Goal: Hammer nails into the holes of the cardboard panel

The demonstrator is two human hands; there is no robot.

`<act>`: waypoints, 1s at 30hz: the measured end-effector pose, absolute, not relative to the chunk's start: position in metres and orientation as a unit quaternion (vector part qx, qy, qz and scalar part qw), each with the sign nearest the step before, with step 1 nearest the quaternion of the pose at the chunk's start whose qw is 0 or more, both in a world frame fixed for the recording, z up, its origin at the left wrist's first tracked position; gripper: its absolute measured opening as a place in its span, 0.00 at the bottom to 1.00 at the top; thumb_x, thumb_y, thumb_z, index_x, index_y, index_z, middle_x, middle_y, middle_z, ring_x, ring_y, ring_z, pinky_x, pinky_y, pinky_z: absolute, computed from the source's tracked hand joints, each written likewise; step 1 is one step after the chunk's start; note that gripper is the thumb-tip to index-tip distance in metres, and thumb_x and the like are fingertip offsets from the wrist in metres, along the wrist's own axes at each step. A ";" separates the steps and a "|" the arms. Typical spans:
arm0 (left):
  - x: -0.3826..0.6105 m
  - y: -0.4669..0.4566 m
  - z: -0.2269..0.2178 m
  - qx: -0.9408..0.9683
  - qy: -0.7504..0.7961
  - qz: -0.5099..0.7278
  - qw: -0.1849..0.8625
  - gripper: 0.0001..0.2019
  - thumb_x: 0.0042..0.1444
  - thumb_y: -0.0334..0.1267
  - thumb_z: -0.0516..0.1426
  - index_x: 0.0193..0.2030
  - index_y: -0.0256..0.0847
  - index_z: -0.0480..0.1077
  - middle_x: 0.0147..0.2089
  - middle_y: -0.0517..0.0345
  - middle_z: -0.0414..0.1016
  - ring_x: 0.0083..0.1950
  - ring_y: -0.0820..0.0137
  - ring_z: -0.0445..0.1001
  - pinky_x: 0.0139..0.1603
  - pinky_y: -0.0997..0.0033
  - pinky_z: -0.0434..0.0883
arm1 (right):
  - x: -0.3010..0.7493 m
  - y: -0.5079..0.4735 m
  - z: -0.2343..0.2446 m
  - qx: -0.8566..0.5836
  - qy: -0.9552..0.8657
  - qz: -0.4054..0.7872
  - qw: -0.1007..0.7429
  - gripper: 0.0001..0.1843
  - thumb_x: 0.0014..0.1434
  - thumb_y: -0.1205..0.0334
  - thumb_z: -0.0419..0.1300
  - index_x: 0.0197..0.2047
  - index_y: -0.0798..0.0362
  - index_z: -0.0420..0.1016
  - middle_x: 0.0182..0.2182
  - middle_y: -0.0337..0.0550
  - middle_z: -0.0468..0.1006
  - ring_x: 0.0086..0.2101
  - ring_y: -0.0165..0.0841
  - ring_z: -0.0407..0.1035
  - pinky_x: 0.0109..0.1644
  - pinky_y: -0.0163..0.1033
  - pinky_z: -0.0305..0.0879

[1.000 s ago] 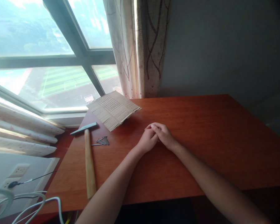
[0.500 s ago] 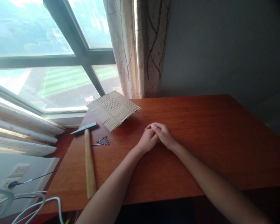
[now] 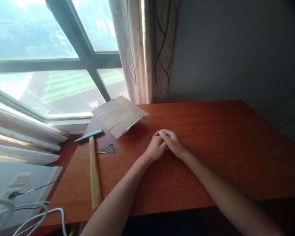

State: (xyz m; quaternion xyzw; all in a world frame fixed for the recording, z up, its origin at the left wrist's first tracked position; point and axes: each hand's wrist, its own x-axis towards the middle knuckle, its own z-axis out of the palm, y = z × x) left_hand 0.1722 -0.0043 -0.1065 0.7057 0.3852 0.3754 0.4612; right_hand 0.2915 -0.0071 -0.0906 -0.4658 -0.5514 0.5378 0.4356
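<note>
My left hand and my right hand rest clasped together in the middle of the red-brown wooden table. The right fingers lie over the left ones, and neither hand holds any object. To their left lies a hammer with a pale wooden handle and a grey metal head. Beside the hammer's head sits a small pile of several dark nails. A flat piece of corrugated cardboard with a grid of small holes lies at the table's far left corner.
A large window and a patterned curtain stand behind the table. A grey wall is at the back right. White cables and a wall socket are at the lower left, off the table's edge.
</note>
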 end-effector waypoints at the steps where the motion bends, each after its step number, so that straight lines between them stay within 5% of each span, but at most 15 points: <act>1: 0.172 -0.004 -0.107 0.705 0.386 0.375 0.461 0.10 0.56 0.29 0.51 0.25 0.36 0.67 0.27 0.55 0.72 0.30 0.70 0.71 0.30 0.74 0.66 | 0.292 -0.007 -0.091 -0.466 -0.552 0.537 0.436 0.19 0.63 0.49 0.55 0.39 0.55 0.80 0.32 0.44 0.78 0.29 0.32 0.69 0.24 0.33 0.59; 6: 0.172 -0.004 -0.104 0.705 0.389 0.376 0.459 0.10 0.56 0.28 0.51 0.25 0.37 0.67 0.28 0.55 0.72 0.31 0.70 0.71 0.32 0.73 0.67 | 0.292 -0.006 -0.094 -0.459 -0.559 0.527 0.446 0.17 0.63 0.51 0.55 0.38 0.54 0.80 0.34 0.45 0.79 0.34 0.34 0.72 0.32 0.35 0.66; 22: 0.172 -0.004 -0.105 0.708 0.389 0.378 0.454 0.11 0.57 0.29 0.51 0.25 0.36 0.68 0.28 0.54 0.72 0.31 0.69 0.71 0.32 0.73 0.68 | 0.293 -0.006 -0.093 -0.459 -0.562 0.531 0.436 0.18 0.63 0.51 0.54 0.39 0.54 0.80 0.34 0.45 0.80 0.30 0.32 0.70 0.25 0.33 0.60; 30: 0.172 -0.002 -0.108 0.708 0.397 0.378 0.446 0.12 0.59 0.31 0.51 0.24 0.36 0.67 0.28 0.54 0.71 0.30 0.71 0.70 0.30 0.75 0.69 | 0.293 -0.005 -0.098 -0.456 -0.581 0.508 0.443 0.21 0.66 0.47 0.51 0.38 0.53 0.79 0.34 0.44 0.80 0.31 0.33 0.71 0.31 0.36 0.66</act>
